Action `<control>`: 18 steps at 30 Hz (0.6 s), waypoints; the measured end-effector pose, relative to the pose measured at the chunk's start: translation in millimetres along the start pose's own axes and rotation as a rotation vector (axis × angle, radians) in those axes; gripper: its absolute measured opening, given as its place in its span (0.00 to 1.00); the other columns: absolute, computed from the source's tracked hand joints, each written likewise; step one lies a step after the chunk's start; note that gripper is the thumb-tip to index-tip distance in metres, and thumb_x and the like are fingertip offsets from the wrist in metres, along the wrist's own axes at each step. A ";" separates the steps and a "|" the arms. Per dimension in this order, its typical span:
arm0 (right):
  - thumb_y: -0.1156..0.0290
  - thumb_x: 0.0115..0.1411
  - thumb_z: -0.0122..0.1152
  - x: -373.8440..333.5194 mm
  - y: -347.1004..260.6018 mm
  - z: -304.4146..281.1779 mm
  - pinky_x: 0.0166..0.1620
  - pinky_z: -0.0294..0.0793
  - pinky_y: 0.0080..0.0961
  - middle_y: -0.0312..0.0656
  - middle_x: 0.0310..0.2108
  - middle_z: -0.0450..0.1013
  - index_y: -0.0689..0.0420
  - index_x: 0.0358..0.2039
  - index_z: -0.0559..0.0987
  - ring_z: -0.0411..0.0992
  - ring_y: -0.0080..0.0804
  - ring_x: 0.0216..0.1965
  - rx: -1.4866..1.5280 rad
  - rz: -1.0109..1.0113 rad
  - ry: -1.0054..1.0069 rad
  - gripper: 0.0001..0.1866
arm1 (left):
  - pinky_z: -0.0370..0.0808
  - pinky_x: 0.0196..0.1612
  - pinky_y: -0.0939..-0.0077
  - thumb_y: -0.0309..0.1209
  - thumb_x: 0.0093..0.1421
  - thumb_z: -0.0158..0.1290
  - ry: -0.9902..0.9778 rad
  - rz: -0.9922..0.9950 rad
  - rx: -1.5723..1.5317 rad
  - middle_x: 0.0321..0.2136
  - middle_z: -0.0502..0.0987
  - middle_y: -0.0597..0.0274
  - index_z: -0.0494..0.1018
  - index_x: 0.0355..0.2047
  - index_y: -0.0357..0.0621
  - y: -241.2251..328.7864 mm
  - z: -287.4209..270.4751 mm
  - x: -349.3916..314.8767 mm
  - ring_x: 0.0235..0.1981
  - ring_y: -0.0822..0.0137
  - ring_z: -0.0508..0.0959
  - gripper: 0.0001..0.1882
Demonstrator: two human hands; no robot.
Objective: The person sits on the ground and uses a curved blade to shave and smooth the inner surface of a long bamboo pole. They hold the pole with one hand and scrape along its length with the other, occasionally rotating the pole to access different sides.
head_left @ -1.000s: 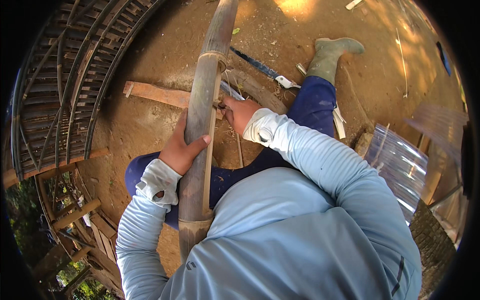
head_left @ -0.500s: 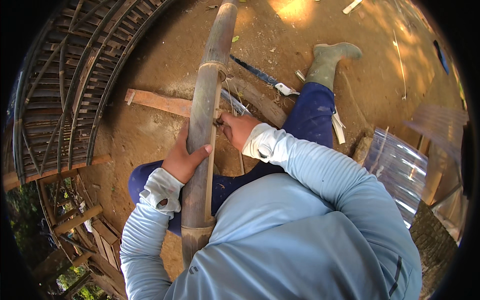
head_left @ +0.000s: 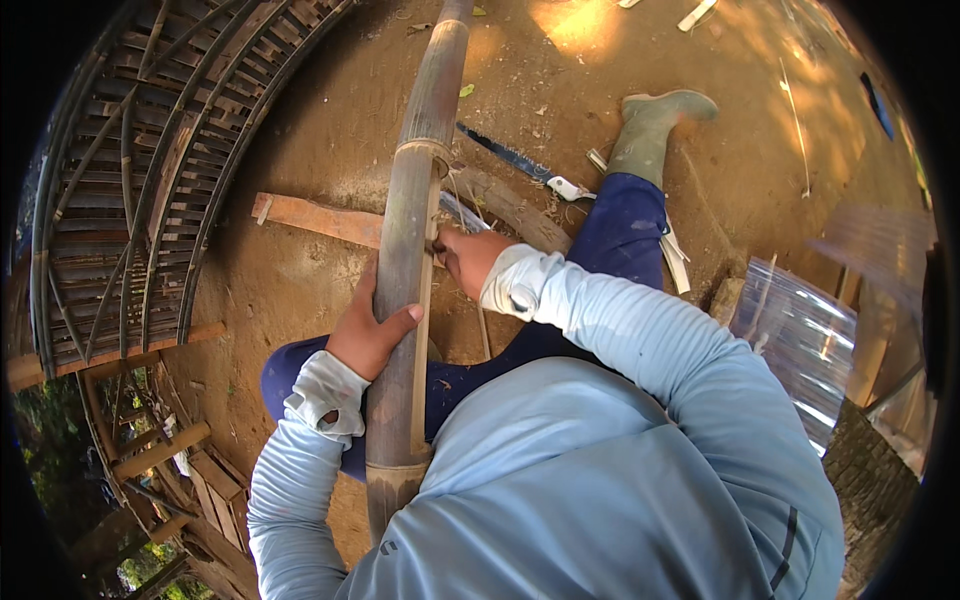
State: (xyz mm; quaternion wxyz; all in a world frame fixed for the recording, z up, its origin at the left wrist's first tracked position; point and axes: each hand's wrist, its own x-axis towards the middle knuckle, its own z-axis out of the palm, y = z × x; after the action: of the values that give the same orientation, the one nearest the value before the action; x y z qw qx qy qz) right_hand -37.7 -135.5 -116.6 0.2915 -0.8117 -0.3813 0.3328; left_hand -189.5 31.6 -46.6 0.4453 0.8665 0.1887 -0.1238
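Observation:
A long, thick bamboo pole [head_left: 405, 230] runs from the far top down beside my body, over my bent left leg. Along its right side a pale, straight-edged cut opening runs between two joints. My left hand [head_left: 368, 325] is wrapped round the pole from its left, thumb lying across the top. At the cut edge, slightly farther up, my right hand [head_left: 474, 260] is closed, its fingers curled against the opening. What those fingers hold is mostly hidden; only a small dark bit shows by the fingertips.
Beyond the pole a saw [head_left: 525, 165] with a white handle lies on the dirt. A reddish plank [head_left: 320, 218] and a log [head_left: 510, 205] lie crosswise beneath. My right boot [head_left: 640, 130] is stretched out ahead. Clear corrugated sheet [head_left: 795, 335] stands right; a slatted bamboo structure [head_left: 150, 190] rises left.
The whole view has shifted slightly. Both hands keep their places on the pole, with only a slight change in the right hand's fingers.

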 end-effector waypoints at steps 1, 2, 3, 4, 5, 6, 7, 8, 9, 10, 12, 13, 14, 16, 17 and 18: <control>0.61 0.71 0.48 1.9 7.8 13.2 0.48 0.74 0.53 0.62 0.36 0.79 0.57 0.50 0.73 0.77 0.64 0.42 -0.003 -0.023 0.059 0.16 | 0.62 0.68 0.65 0.45 0.61 0.63 0.000 0.005 -0.002 0.65 0.63 0.32 0.43 0.73 0.26 5.6 -1.1 0.9 0.67 0.49 0.67 0.54; 0.61 0.71 0.48 5.2 6.9 8.3 0.48 0.74 0.54 0.62 0.37 0.78 0.57 0.49 0.74 0.77 0.64 0.42 0.039 -0.004 0.076 0.15 | 0.62 0.68 0.65 0.44 0.60 0.63 -0.005 -0.006 -0.009 0.65 0.63 0.32 0.43 0.73 0.27 5.7 -0.6 -3.0 0.67 0.49 0.67 0.54; 0.61 0.71 0.48 11.4 10.8 -3.6 0.49 0.74 0.54 0.62 0.38 0.78 0.57 0.49 0.74 0.77 0.64 0.43 0.079 0.023 0.101 0.15 | 0.62 0.68 0.65 0.44 0.60 0.63 -0.015 -0.005 -0.031 0.65 0.63 0.32 0.44 0.73 0.27 5.4 1.5 -1.6 0.67 0.49 0.67 0.54; 0.61 0.71 0.48 27.8 25.3 -4.5 0.49 0.74 0.54 0.62 0.38 0.78 0.57 0.48 0.74 0.77 0.65 0.43 0.061 0.029 0.197 0.14 | 0.61 0.68 0.65 0.44 0.60 0.63 -0.025 -0.004 -0.054 0.65 0.63 0.33 0.44 0.73 0.28 4.4 3.0 0.8 0.67 0.49 0.67 0.54; 0.61 0.71 0.48 29.2 25.2 -3.6 0.49 0.75 0.54 0.62 0.38 0.78 0.57 0.48 0.74 0.77 0.65 0.43 0.049 0.024 0.204 0.14 | 0.61 0.69 0.65 0.44 0.60 0.63 -0.025 -0.004 -0.070 0.65 0.63 0.33 0.44 0.73 0.28 3.9 1.3 2.8 0.67 0.49 0.67 0.54; 0.61 0.71 0.48 29.9 25.2 -2.5 0.48 0.75 0.55 0.62 0.38 0.78 0.57 0.48 0.74 0.77 0.64 0.43 0.037 0.019 0.212 0.14 | 0.61 0.69 0.65 0.44 0.60 0.63 -0.018 0.008 -0.049 0.65 0.64 0.33 0.44 0.73 0.29 3.4 1.5 2.4 0.67 0.49 0.67 0.54; 0.62 0.71 0.48 29.9 25.2 -1.2 0.48 0.75 0.55 0.62 0.38 0.78 0.57 0.48 0.74 0.77 0.64 0.42 0.025 0.015 0.220 0.14 | 0.61 0.69 0.65 0.44 0.60 0.63 -0.012 0.021 -0.028 0.65 0.64 0.34 0.44 0.73 0.29 2.7 2.7 0.4 0.67 0.50 0.67 0.53; 0.62 0.71 0.48 14.9 6.9 -7.8 0.48 0.74 0.54 0.62 0.38 0.78 0.58 0.49 0.73 0.77 0.65 0.42 0.012 0.058 0.079 0.14 | 0.61 0.69 0.65 0.44 0.60 0.63 0.008 0.029 -0.008 0.65 0.64 0.34 0.44 0.73 0.29 0.8 0.4 -2.2 0.67 0.50 0.67 0.53; 0.62 0.71 0.48 10.8 7.5 2.6 0.48 0.74 0.55 0.62 0.37 0.79 0.58 0.50 0.73 0.77 0.65 0.42 0.005 -0.011 0.051 0.15 | 0.61 0.69 0.65 0.44 0.60 0.63 0.008 0.022 -0.010 0.66 0.64 0.34 0.44 0.73 0.29 1.6 -0.4 -1.0 0.67 0.50 0.67 0.53; 0.63 0.71 0.48 15.2 12.2 0.5 0.48 0.74 0.55 0.62 0.37 0.78 0.58 0.50 0.73 0.77 0.65 0.41 0.024 -0.002 0.071 0.15 | 0.61 0.69 0.65 0.44 0.60 0.63 0.008 0.014 -0.012 0.66 0.64 0.34 0.44 0.73 0.29 2.5 -1.4 0.4 0.67 0.51 0.66 0.53; 0.63 0.71 0.47 23.2 17.0 -7.9 0.47 0.74 0.54 0.62 0.37 0.78 0.58 0.50 0.73 0.77 0.65 0.42 0.060 0.062 0.159 0.14 | 0.61 0.69 0.65 0.44 0.60 0.63 -0.016 -0.013 -0.035 0.66 0.64 0.35 0.44 0.73 0.29 2.3 1.3 -0.8 0.67 0.51 0.66 0.53; 0.64 0.71 0.48 38.0 31.2 -12.5 0.48 0.75 0.53 0.61 0.37 0.78 0.57 0.50 0.73 0.77 0.64 0.42 0.045 0.034 0.208 0.14 | 0.61 0.69 0.65 0.44 0.60 0.63 -0.028 -0.021 -0.051 0.66 0.64 0.35 0.44 0.73 0.29 4.4 2.3 1.9 0.67 0.50 0.66 0.53; 0.64 0.70 0.48 43.2 27.8 -14.3 0.48 0.75 0.53 0.61 0.37 0.78 0.57 0.51 0.73 0.77 0.64 0.42 0.055 0.051 0.213 0.14 | 0.61 0.69 0.65 0.44 0.60 0.63 -0.029 -0.033 -0.061 0.66 0.63 0.35 0.44 0.73 0.29 5.7 -0.1 2.7 0.68 0.50 0.66 0.53; 0.63 0.70 0.49 41.0 23.2 -11.9 0.48 0.75 0.52 0.61 0.38 0.78 0.56 0.51 0.73 0.77 0.63 0.43 0.048 0.081 0.171 0.14 | 0.61 0.69 0.65 0.44 0.60 0.63 -0.027 -0.015 -0.059 0.66 0.64 0.35 0.44 0.73 0.29 6.1 0.6 -1.0 0.67 0.50 0.67 0.53; 0.63 0.70 0.49 30.7 11.7 -11.7 0.48 0.75 0.52 0.61 0.38 0.78 0.56 0.51 0.73 0.78 0.63 0.43 0.024 0.085 0.120 0.14 | 0.61 0.69 0.65 0.43 0.60 0.63 -0.015 -0.005 -0.061 0.66 0.64 0.35 0.45 0.73 0.29 4.8 -0.9 -2.3 0.66 0.50 0.67 0.53; 0.63 0.70 0.49 23.6 12.2 -3.5 0.48 0.75 0.52 0.61 0.37 0.79 0.56 0.52 0.73 0.78 0.63 0.43 0.000 0.045 0.061 0.15 | 0.61 0.69 0.65 0.43 0.61 0.63 -0.006 -0.001 -0.040 0.66 0.64 0.35 0.45 0.73 0.29 4.3 -1.2 -0.5 0.66 0.50 0.67 0.53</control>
State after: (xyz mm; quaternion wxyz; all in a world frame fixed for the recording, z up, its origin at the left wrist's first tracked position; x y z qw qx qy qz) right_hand -18.3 -123.6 -130.8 0.2952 -0.8298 -0.3542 0.3144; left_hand -188.0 30.2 -42.6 0.4629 0.8570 0.1902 -0.1229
